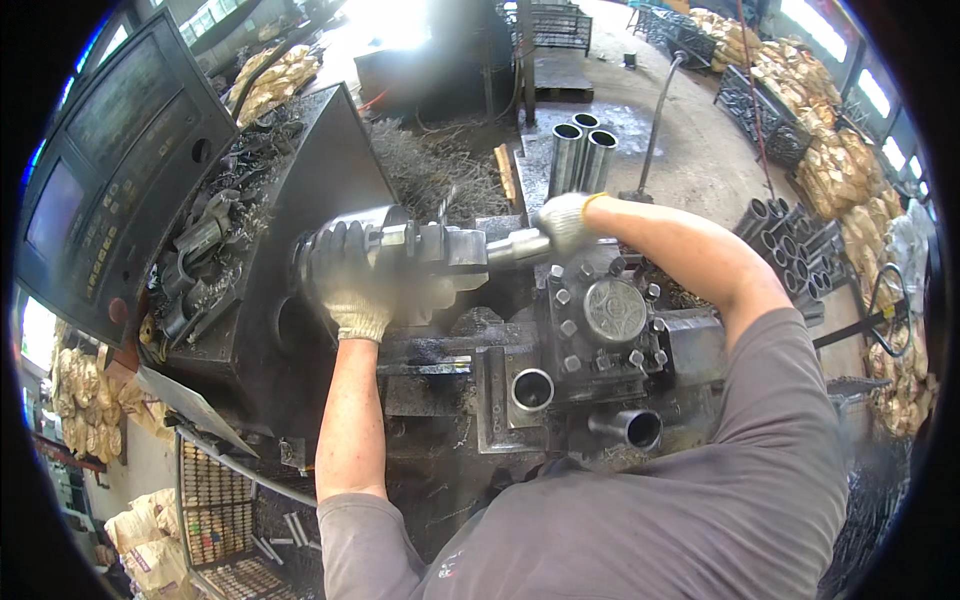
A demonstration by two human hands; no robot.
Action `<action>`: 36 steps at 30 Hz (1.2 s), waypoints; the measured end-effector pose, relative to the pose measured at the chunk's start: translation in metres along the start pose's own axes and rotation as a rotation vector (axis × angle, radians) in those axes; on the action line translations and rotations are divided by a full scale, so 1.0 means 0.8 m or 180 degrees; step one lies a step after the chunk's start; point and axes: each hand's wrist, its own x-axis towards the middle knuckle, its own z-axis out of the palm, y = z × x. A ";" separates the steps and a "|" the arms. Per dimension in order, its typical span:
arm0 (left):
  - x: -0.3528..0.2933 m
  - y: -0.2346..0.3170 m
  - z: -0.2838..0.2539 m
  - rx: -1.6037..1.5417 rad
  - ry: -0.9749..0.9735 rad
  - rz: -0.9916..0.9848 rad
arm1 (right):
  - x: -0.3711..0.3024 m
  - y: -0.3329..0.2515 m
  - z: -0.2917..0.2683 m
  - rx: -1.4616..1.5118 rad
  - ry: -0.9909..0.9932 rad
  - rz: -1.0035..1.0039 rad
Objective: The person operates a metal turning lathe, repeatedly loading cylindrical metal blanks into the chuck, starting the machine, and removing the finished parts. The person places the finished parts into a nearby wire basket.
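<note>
Right hand [567, 220]: gloved and wrapped round the outer end of the bar [520, 247]; a slack or oily grip could let it slip.
Left hand [345, 265]: gloved, laid over the chuck [385, 217]; blur covers it, so I can't tell whether it grips. Any turning here could snag and pull it in.
Bar: right between chuck and right hand, its seating hidden; set crooked, it could work loose.
Post [614, 310]: bolts [568, 328] stand proud, just beside the right forearm [680, 235]; a sudden slip could scrape it.
Near tubes: one upright [533, 407], one lying [607, 424]; a knock could roll the second.
Swarf [440, 165]: tangled beyond the chuck, likely sharp; stray strands could cut.
</note>
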 end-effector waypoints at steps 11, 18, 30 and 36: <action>-0.138 0.131 -0.159 -0.4385 -0.1225 -0.2013 | -0.248 -0.276 0.003 0.2322 0.1059 0.0651; -0.269 0.186 -0.157 -0.5708 -0.1916 -0.5641 | -0.189 -0.353 0.243 0.5694 -0.0381 0.0751; -0.338 0.166 -0.144 -0.6513 -0.1463 -0.5986 | -0.194 -0.343 0.313 0.3419 -0.0461 0.0538; -0.298 0.178 -0.172 -0.4688 -0.2101 -0.3718 | -0.394 -0.227 0.287 0.2835 0.2663 0.0638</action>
